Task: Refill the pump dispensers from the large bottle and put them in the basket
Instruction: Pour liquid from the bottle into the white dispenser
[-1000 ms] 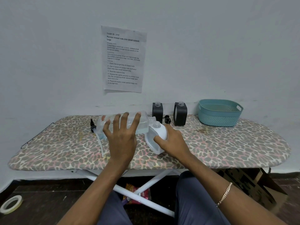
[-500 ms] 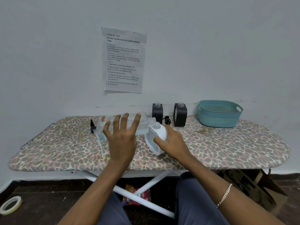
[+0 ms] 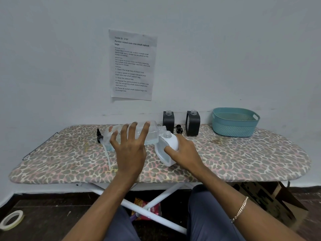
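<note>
**A:** Which step is this?

**B:** Pouring, I'd say. The left grip (image 3: 129, 150) is wrapped over the big bottle (image 3: 153, 132) and holds it almost flat just above the ironing board (image 3: 243, 159). The bottle's open neck meets the mouth of the white dispenser (image 3: 166, 144). The right grip (image 3: 184, 152) clasps that dispenser and tilts it toward the bottle.

**A:** And next?

**B:** Probably keep the necks lined up, tip slowly, then stand the dispenser upright and fit a pump. One pump with a long tube (image 3: 99, 136) lies left of the bottle.

**A:** How does the bottle look?

**B:** Clear plastic, with pale blue liquid low inside and red print near its base. Further back stand two uncapped black dispensers (image 3: 168, 121) with a pump head (image 3: 178, 128) between them. The teal basket (image 3: 234, 129) sits far right.
</note>
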